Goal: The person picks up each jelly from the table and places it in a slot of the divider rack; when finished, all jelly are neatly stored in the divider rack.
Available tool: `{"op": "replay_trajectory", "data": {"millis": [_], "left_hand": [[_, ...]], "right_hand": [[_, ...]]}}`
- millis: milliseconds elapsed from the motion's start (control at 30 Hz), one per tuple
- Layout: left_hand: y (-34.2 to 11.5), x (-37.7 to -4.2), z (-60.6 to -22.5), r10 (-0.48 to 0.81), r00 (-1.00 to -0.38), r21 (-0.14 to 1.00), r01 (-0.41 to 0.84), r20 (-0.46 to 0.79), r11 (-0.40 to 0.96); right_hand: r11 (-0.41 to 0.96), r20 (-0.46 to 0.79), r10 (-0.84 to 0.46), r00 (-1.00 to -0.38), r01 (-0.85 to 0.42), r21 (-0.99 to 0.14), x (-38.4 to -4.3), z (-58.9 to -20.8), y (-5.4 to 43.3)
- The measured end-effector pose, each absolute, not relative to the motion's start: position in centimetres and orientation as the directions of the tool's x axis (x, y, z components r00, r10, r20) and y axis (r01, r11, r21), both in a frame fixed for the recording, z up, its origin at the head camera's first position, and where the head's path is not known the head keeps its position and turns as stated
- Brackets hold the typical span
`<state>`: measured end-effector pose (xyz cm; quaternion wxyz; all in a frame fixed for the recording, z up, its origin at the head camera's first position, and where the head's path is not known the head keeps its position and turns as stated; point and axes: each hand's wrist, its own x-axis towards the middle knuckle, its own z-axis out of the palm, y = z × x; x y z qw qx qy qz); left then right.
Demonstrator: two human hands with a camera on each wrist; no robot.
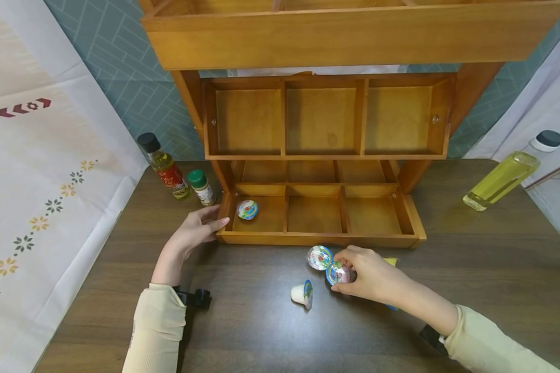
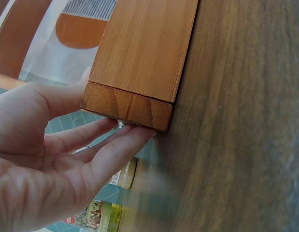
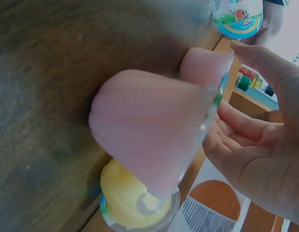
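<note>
My left hand (image 1: pixel 197 226) grips the left end of a wooden rack (image 1: pixel 317 241), thumb over its rim and fingertips against the outer side wall (image 2: pixel 127 107). My right hand (image 1: pixel 366 272) pinches a jelly cup (image 1: pixel 339 273) by its round foil lid between thumb and fingers; its pink body shows in the right wrist view. Another jelly cup (image 1: pixel 319 257) stands close beside it, and a white jelly cup (image 1: pixel 302 294) lies on its side to the left. Nearer the right wrist are a large pink cup (image 3: pixel 144 125) and a yellow cup (image 3: pixel 132 198), partly hidden by my arm in the head view.
One jelly cup (image 1: pixel 248 210) sits in the lower tray's left compartment. Above hang a tilted middle tray (image 1: pixel 324 157) and an upper tray (image 1: pixel 354 39). A red-labelled bottle (image 1: pixel 170 173) and green-capped jar (image 1: pixel 201 186) stand left, an oil bottle (image 1: pixel 506 176) right.
</note>
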<state>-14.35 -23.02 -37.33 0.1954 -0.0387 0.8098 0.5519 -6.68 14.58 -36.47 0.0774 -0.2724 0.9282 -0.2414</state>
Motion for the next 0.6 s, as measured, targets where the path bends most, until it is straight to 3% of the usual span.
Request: {"op": "replay_trajectory", "data": {"millis": [600], "left_hand": [[-23.0, -14.3, -37.1, 0.154, -0.915, 0.867, -0.284, -0.372, 0.409]], "right_hand": [[0.712, 0.135, -0.539, -0.831, -0.535, -0.454, -8.2, -34.0, 15.6]]}}
